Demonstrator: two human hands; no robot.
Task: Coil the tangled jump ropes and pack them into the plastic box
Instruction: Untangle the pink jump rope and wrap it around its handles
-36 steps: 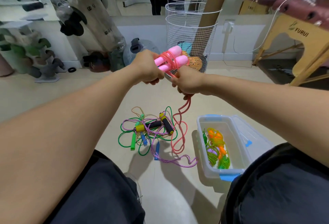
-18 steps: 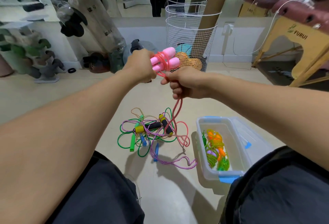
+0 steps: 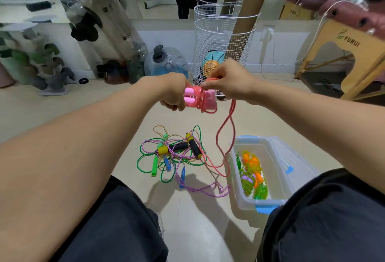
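Lowered from earlier, left hand (image 3: 174, 93) is gripping pink handles (image 3: 200, 99) at frame centre while right hand (image 3: 229, 83) is pinching red rope (image 3: 226, 134), wrapping best kept taut, above plastic box (image 3: 277, 200) at lower right.

Bright, even indoor light, soft floor shadows, wide-angle edge bending (slight motion blur throughout).

Pink rope (image 3: 226, 134) half-coiled on handles; tangled ropes (image 3: 175, 155) beside box (image 3: 277, 157).
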